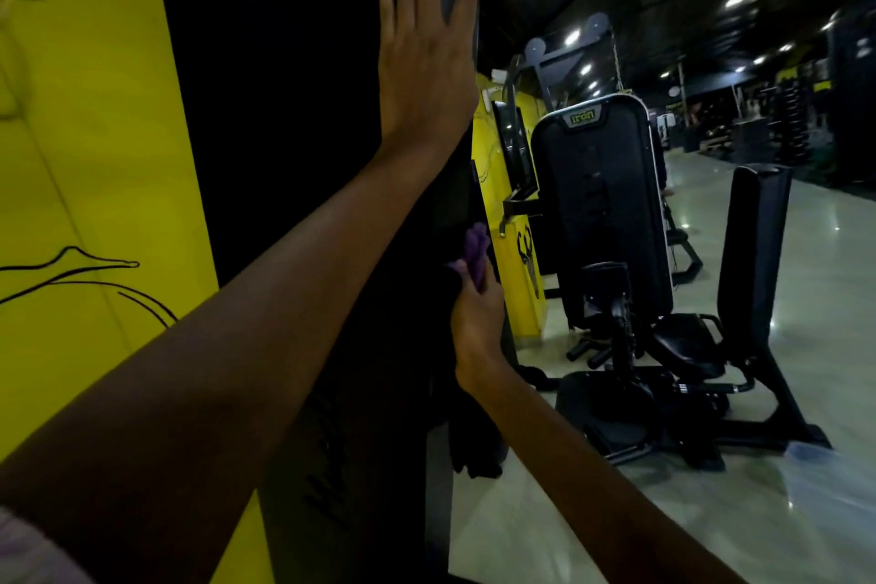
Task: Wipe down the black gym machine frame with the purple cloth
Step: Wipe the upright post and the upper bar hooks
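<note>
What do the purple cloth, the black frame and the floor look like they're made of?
Cloth: soft fabric, bunching into folds in the right hand. Frame: probably painted metal, flat and matte black, too dark for certainty. Floor: polished hard surface, maybe tile or coated concrete, mirroring ceiling lights.

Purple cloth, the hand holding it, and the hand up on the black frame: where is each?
Purple cloth (476,249): head view, on the bunched part above the fingers.
Right hand (476,322): head view, on its back; it grips the cloth.
Left hand (424,62): head view, on its back; fingers straight, up against the frame.
</note>
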Demonstrator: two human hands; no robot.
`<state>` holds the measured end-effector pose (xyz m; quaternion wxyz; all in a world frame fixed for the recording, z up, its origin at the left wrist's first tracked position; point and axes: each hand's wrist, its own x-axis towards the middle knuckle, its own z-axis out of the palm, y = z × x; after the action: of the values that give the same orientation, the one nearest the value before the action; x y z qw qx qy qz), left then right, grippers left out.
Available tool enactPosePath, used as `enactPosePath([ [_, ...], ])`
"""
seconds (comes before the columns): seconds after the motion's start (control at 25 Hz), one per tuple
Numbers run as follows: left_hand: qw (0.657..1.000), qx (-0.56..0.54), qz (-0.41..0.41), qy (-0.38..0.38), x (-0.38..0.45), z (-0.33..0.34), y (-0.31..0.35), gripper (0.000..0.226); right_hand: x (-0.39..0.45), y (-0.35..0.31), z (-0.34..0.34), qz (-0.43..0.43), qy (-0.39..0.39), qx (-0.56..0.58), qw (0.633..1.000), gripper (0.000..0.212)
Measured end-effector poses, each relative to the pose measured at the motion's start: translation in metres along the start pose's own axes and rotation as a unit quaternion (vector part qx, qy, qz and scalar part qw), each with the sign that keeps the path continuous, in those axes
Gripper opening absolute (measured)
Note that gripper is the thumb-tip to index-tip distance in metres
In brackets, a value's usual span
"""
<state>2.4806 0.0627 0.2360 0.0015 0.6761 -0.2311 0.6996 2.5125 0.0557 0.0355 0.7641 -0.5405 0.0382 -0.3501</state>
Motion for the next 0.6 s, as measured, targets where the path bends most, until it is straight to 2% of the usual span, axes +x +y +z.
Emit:
enactPosePath([
  [0.12,1.000,0.019,-0.004,-0.019,-0.003,0.001,0.002,0.053,-0.037,0.003,0.002,-0.149,-0.003,-0.042,0.988,0.064],
  [0.2,1.000,0.025,-0.012,0.000,-0.010,0.004,0.001,0.053,-0.060,0.037,-0.005,-0.194,-0.021,-0.089,0.977,0.073],
  [0.28,0.999,0.027,-0.007,0.031,-0.026,0.010,-0.001,0.051,-0.059,0.065,-0.016,-0.119,-0.034,-0.061,0.990,0.062],
  [0.36,0.996,0.030,0.019,0.080,-0.046,0.018,-0.001,0.047,-0.042,0.070,-0.017,0.026,-0.029,0.035,0.999,0.033],
  [0.4,0.993,0.036,0.035,0.105,-0.053,0.020,-0.001,0.047,-0.033,0.063,-0.015,0.070,-0.014,0.060,0.996,0.027],
  [0.48,0.990,0.040,0.056,0.122,-0.060,0.022,-0.001,0.050,-0.029,0.045,-0.007,0.066,0.000,0.047,0.997,0.037],
  [0.6,0.991,0.024,0.063,0.115,-0.068,0.022,0.000,0.055,-0.052,0.039,-0.004,-0.088,0.002,-0.013,0.996,0.065],
])
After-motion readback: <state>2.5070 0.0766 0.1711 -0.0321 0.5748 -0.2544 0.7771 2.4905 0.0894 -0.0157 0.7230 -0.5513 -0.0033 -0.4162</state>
